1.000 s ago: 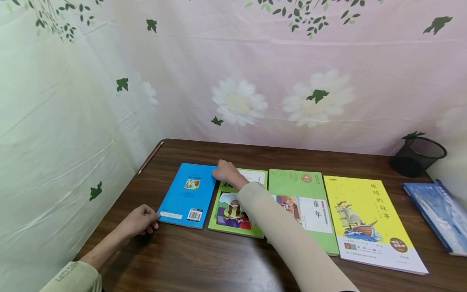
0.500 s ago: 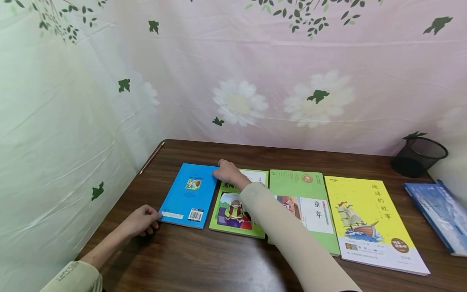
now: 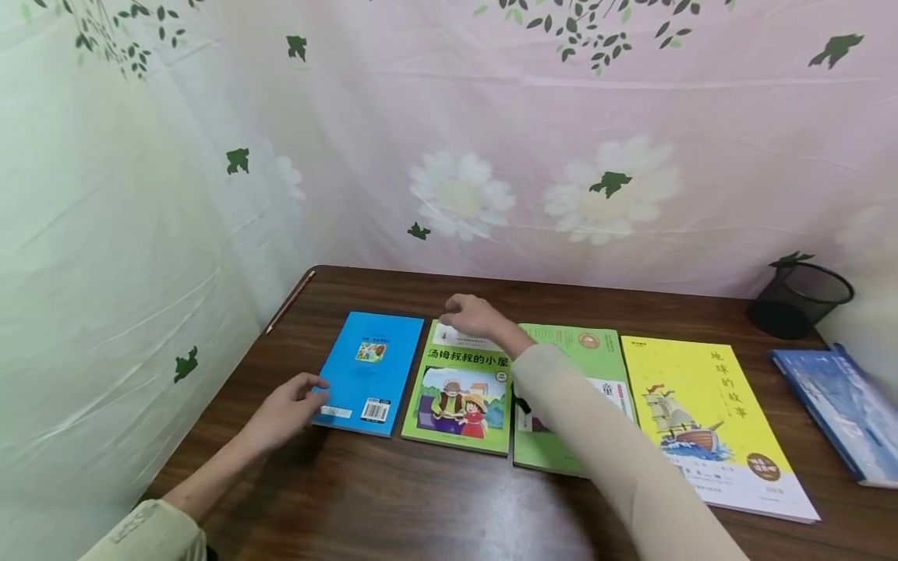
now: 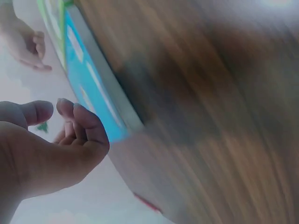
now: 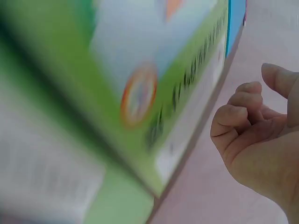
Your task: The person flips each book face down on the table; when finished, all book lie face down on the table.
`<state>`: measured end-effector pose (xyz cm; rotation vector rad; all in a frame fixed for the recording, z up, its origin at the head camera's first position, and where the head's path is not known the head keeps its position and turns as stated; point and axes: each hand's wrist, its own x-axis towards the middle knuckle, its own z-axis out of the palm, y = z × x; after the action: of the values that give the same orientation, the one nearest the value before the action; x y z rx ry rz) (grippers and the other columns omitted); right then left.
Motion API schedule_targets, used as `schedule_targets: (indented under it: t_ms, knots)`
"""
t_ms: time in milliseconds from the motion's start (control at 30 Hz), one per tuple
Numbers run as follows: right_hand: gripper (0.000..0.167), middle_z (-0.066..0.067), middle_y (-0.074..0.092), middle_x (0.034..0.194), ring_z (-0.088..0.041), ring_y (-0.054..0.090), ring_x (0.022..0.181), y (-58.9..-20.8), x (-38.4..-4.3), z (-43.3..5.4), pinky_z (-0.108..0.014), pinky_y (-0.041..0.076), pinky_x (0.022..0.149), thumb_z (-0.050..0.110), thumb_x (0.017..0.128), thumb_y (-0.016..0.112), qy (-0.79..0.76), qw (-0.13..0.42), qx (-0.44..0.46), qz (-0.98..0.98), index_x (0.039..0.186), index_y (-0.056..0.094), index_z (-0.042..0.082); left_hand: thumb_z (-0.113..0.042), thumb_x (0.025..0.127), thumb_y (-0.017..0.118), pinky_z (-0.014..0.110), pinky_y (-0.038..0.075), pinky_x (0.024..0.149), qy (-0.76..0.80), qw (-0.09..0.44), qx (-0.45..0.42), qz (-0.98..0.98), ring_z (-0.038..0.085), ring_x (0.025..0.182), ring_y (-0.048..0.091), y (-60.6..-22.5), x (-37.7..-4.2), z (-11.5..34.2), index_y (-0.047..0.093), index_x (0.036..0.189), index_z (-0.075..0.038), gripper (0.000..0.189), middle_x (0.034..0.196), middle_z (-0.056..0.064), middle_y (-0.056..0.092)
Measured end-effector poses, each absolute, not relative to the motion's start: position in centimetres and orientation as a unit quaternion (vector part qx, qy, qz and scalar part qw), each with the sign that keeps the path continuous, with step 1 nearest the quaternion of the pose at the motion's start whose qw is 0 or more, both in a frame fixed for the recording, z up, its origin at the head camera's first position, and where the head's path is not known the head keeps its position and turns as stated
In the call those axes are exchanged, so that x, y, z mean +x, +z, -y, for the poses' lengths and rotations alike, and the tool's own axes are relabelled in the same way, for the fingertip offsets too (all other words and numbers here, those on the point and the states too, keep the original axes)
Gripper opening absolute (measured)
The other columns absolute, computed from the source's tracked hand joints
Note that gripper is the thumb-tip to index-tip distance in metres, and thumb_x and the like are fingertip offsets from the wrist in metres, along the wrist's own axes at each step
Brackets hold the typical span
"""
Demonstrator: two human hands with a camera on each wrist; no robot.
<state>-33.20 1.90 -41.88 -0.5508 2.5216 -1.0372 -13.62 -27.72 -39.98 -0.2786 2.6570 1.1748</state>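
Observation:
A blue book (image 3: 368, 372), back cover up with a barcode, lies at the left of a row of books in the head view. My left hand (image 3: 286, 411) hovers at its lower left corner, fingers loosely bent and holding nothing; the left wrist view shows a gap between thumb and fingertips. Beside the blue book lies a green picture book (image 3: 459, 393) with two cartoon figures on its cover. Over its top edge is my right hand (image 3: 479, 318), likewise holding nothing, its fingers (image 5: 233, 119) loosely curled and the thumb apart in the right wrist view.
Another green book (image 3: 605, 360), partly under my right sleeve, and a yellow book (image 3: 691, 389) with a ship continue the row. A blue-and-white book (image 3: 838, 417) lies at far right, before a black mesh cup (image 3: 800, 300). A pencil (image 3: 290, 302) rests at the left table edge.
Both hands have let go of the blue book. The right hand has moved right, above the green picture book; the left has risen slightly. The books look unmoved.

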Motion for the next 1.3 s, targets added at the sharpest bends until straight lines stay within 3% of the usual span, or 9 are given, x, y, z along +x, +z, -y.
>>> schedule_targets:
  t_ms: [300, 567, 1000, 1300]
  knots:
    - [0.068, -0.019, 0.037, 0.159, -0.04, 0.036, 0.146, -41.1, -33.1, -7.7, -0.056, 0.034, 0.116, 0.039, 0.101, 0.054, -0.256, 0.199, -0.196, -0.925, 0.154, 0.033, 0.002, -0.032, 0.105, 0.05, 0.032, 0.045, 0.064, 0.512, 0.248, -0.1, -0.816, 0.022, 0.072, 0.052, -40.0, -13.3, 23.5, 0.046, 0.142, -0.006, 0.046, 0.086, 0.01, 0.055]
    - [0.083, -0.022, 0.033, 0.16, -0.042, 0.035, 0.146, -41.7, -32.5, -10.3, -0.057, 0.032, 0.117, 0.044, 0.095, 0.063, -0.224, 0.224, -0.178, -0.932, 0.155, 0.028, 0.0, -0.037, 0.103, 0.052, 0.028, 0.043, 0.063, 0.55, 0.337, -0.081, -0.76, 0.017, 0.068, 0.05, -39.9, -12.5, 21.3, 0.031, 0.151, -0.002, 0.063, 0.083, 0.005, 0.055]
    - [0.086, -0.018, 0.054, 0.146, -0.034, 0.056, 0.128, -41.8, -31.6, -11.1, -0.055, 0.046, 0.106, 0.058, 0.088, 0.067, -0.156, 0.211, -0.161, -0.951, 0.15, 0.042, 0.004, -0.037, 0.102, 0.053, 0.025, 0.045, 0.063, 0.573, 0.384, -0.097, -0.717, 0.015, 0.07, 0.052, -40.5, -12.3, 20.4, 0.027, 0.152, 0.0, 0.068, 0.087, 0.004, 0.06]
    - [0.078, -0.011, 0.064, 0.132, -0.025, 0.062, 0.108, -41.8, -31.4, -11.3, -0.051, 0.05, 0.098, 0.059, 0.086, 0.069, -0.139, 0.195, -0.18, -0.954, 0.144, 0.051, 0.01, -0.034, 0.104, 0.05, 0.024, 0.044, 0.063, 0.59, 0.399, -0.081, -0.698, 0.013, 0.071, 0.051, -40.7, -12.3, 20.0, 0.02, 0.154, 0.005, 0.07, 0.088, 0.004, 0.06]
